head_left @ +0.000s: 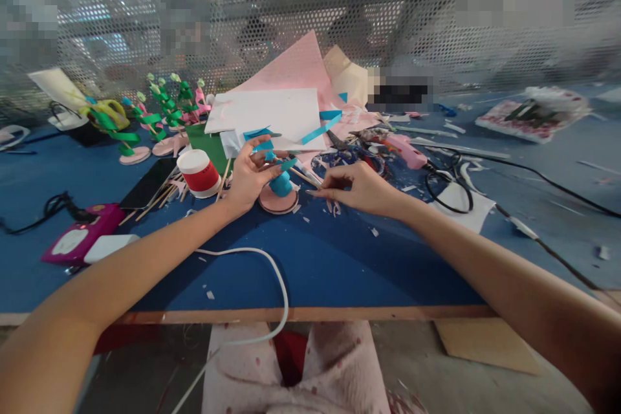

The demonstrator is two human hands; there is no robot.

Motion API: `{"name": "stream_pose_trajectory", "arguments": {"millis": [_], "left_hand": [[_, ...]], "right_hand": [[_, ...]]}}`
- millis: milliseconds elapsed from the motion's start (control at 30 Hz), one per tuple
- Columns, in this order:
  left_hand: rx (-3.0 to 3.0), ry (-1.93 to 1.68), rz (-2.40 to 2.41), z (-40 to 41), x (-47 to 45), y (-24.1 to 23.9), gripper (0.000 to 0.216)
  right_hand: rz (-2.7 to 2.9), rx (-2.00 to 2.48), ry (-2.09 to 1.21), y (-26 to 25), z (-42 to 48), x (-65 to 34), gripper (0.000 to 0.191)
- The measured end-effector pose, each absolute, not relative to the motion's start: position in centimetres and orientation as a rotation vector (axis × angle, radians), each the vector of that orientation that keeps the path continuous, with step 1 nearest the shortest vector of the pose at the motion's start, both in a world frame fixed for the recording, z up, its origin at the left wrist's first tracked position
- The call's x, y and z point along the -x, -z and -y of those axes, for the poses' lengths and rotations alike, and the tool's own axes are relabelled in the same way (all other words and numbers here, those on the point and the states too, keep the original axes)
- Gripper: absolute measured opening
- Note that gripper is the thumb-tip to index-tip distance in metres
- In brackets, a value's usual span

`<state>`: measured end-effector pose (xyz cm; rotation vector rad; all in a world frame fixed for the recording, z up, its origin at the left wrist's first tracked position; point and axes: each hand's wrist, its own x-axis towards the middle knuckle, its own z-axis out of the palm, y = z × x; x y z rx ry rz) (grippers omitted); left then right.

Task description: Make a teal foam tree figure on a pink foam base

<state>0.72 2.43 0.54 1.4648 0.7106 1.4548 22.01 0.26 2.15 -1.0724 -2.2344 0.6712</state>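
A small craft piece of blue paper strip stands on a round pink base in the middle of the table. My left hand is at its top, thumb and fingers curled around a blue strip end and the upper part of the piece. Just to the right, my right hand pinches with thumb and forefinger at table height; whatever is between the fingertips is too small to make out. Behind the hands, a loose blue strip lies over white sheets.
At left stand a red-and-white cup, a black phone, a purple power strip and several finished green-and-pink paper plants. A pink glue gun lies right among scraps and scissors. A white cable crosses the front edge.
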Motion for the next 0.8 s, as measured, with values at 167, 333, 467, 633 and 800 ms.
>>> {"name": "stream_pose_trajectory", "arguments": {"millis": [167,333,467,633,800], "left_hand": [[-1.446,-1.456,-0.702,-2.53,-0.66,-0.48,0.057],[-1.452,-1.469,-0.698,-2.59,-0.64,-0.5,0.057],[-1.446,-1.483,-0.719,-2.55,-0.68,-0.57,0.055],[-1.468,-1.482,-0.768,-2.5,-0.63,-0.57,0.053],[-1.485,-1.49,-0.773,-2.46,-0.59,-0.64,0.054]], "right_hand": [[2.234,1.077,-0.678,-2.18,-0.21,-21.94,0.027],[2.247,1.074,-0.644,-2.21,-0.28,-21.91,0.026],[2.262,1.064,-0.621,-2.13,-0.28,-21.94,0.024],[2.27,1.073,-0.614,-2.18,-0.13,-21.87,0.026],[2.271,1.054,-0.629,-2.32,0.05,-21.77,0.025]]}}
